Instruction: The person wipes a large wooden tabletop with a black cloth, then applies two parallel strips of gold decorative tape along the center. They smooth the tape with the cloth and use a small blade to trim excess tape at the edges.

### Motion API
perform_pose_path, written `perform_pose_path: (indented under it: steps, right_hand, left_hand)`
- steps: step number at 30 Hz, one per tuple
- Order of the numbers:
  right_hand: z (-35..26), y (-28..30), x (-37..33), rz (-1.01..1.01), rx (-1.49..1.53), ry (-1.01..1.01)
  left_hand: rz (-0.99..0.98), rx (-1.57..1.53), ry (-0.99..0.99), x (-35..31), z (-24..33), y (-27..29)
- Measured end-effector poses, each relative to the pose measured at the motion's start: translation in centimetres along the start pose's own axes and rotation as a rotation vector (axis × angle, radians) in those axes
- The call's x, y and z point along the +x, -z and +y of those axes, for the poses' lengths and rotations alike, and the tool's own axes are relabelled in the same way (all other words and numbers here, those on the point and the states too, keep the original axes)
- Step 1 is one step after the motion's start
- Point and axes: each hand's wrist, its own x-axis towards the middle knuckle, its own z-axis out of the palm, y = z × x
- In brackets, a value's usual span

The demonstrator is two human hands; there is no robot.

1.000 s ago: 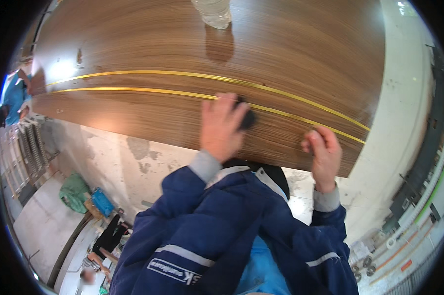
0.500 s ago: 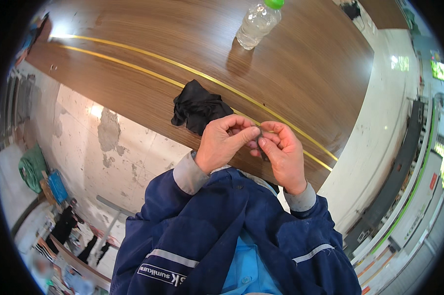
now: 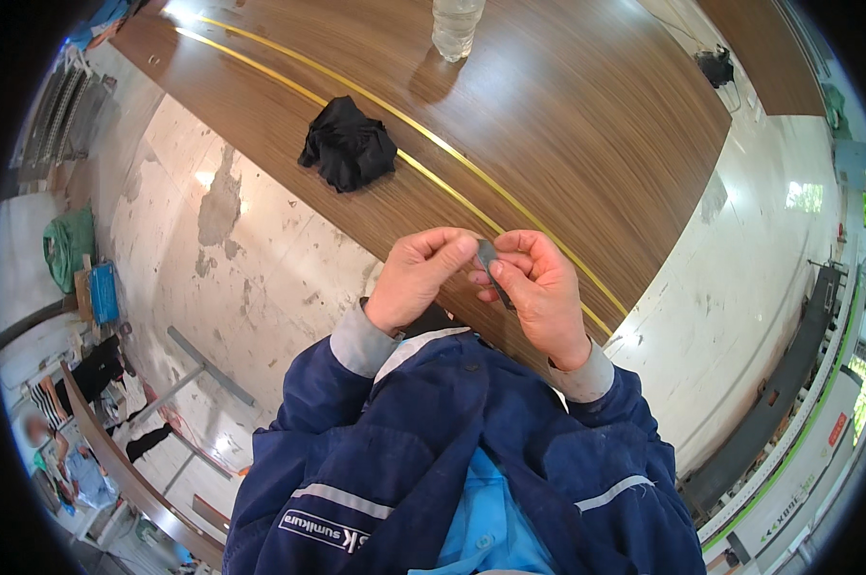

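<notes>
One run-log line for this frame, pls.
right hand: gripping dark piece | left hand: pinching its upper end | black cloth: crumpled on table, across nearer yellow strip | clear bottle: on table

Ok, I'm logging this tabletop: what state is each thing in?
Left hand: fingertips pinched
Right hand: fingertips pinched
Small dark piece: held between both hands
Yellow strips: running side by side along the tabletop
Black cloth: crumpled, over one strip
Clear bottle: standing upright, top out of frame

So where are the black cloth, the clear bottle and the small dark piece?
Black cloth (image 3: 347,146), head view: middle of crumpled folds.
Clear bottle (image 3: 455,29), head view: lower body.
Small dark piece (image 3: 487,254), head view: upper end.
</notes>
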Motion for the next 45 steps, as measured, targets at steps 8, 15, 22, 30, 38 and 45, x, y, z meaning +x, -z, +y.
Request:
perform_pose_path:
  steps: [8,15,22,30,38,45]
  right_hand:
    - [0.9,1.5,-1.4,-0.113,-0.158,-0.106]
    - [2.5,1.1,-1.2,-0.243,-0.434,-0.039]
    - [1.6,1.3,0.0,-0.013,-0.316,-0.060]
    - [0.0,8.4,-1.1,0.507,-0.249,0.191]
    - [-2.3,19.7,-6.8,0.724,-0.165,0.383]
    - [1.9,30.6,-13.4,0.693,-0.068,0.316]
  left_hand:
    - [0.107,0.202,0.005,-3.3,-1.8,-0.9]
    - [0.023,0.310,0.141,-5.1,-2.4,1.6]
    - [0.527,0.263,-0.139,-2.0,0.0,8.8]
    - [0.692,1.638,-0.384,13.9,-1.9,14.0]
    - [0.645,1.663,-0.492,12.2,-6.5,6.3]
    - [0.332,1.576,-0.609,4.7,-18.6,-14.8]
